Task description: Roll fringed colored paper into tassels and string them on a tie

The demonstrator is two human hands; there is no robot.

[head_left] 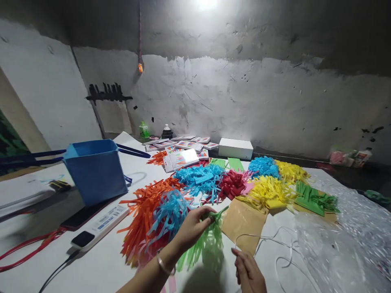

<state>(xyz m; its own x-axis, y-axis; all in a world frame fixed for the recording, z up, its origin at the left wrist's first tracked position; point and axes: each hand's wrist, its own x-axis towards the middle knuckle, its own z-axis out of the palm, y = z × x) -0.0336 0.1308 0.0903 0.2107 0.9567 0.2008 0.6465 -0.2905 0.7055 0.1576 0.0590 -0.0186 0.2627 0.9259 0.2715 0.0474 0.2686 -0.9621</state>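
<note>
My left hand [197,224] is closed on the twisted top of a light green paper tassel [207,244], whose cut strips hang down below the fingers. Lower and to the right, my right hand [249,270] pinches a thin white cord [259,236] that loops over the table to its right. A brown paper square [244,221] lies flat between and beyond the two hands. Left of my left hand are a light blue tassel [171,213] and an orange tassel [143,203]. Yellow fringed paper [269,191] touches the brown square's far edge.
A blue bin [94,171] stands at left beside a white power bank [100,226] with a cable. Printed packets [181,159] and a white box [235,148] sit near the wall. More fringes, including green fringed paper [316,198], and clear plastic wrap [342,244] are at right.
</note>
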